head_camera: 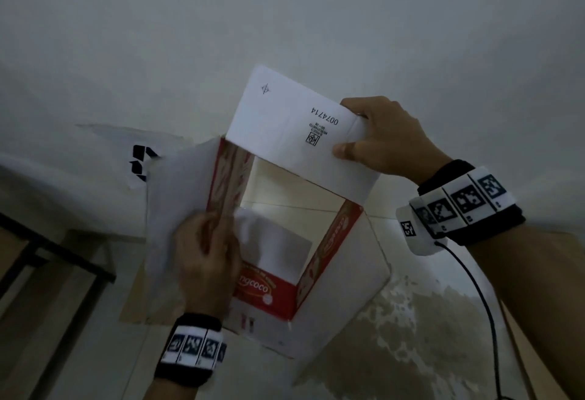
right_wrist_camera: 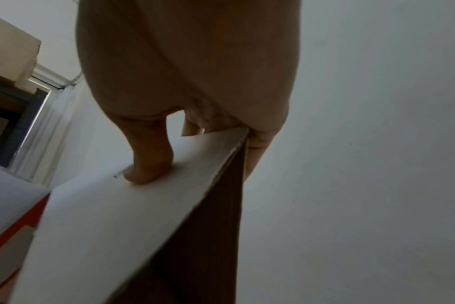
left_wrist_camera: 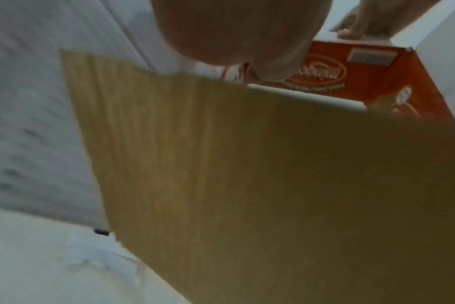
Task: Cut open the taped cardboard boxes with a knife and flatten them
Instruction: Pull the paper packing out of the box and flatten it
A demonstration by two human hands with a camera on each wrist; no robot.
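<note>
A person holds an opened cardboard box (head_camera: pixel 294 216) up in the air in front of a pale wall (head_camera: pixel 285 13). The box is a hollow tube, open at both ends, so the wall shows through its middle. Its inner faces are printed red with a snack logo, and its flaps are white.

The right hand (head_camera: pixel 383 136) pinches the white far flap (head_camera: pixel 291 124) at the box's upper right, with the thumb pressed on the near face and the fingers curled behind. The number 0074714 is printed upside down on that flap. The left hand (head_camera: pixel 205 257) grips the box's left wall, fingers wrapped round its edge; this hand is blurred. Both wrists wear black bands with black-and-white square markers, and a black cable (head_camera: pixel 481 298) hangs from the right band.

Left of the box stands a dark metal frame (head_camera: pixel 53 250). Below and right of the box, the wall paint is stained and flaking.

The left wrist view alone shows the plain brown outer side of a panel (left_wrist_camera: pixel 260 174), which fills most of that picture, with the red inside and a barcode label beyond it. The right wrist view alone shows the flap's edge side-on: thumb (right_wrist_camera: pixel 148 164) flat on the white face, fingers (right_wrist_camera: pixel 257 144) behind on the brown one. No knife appears in any view.
</note>
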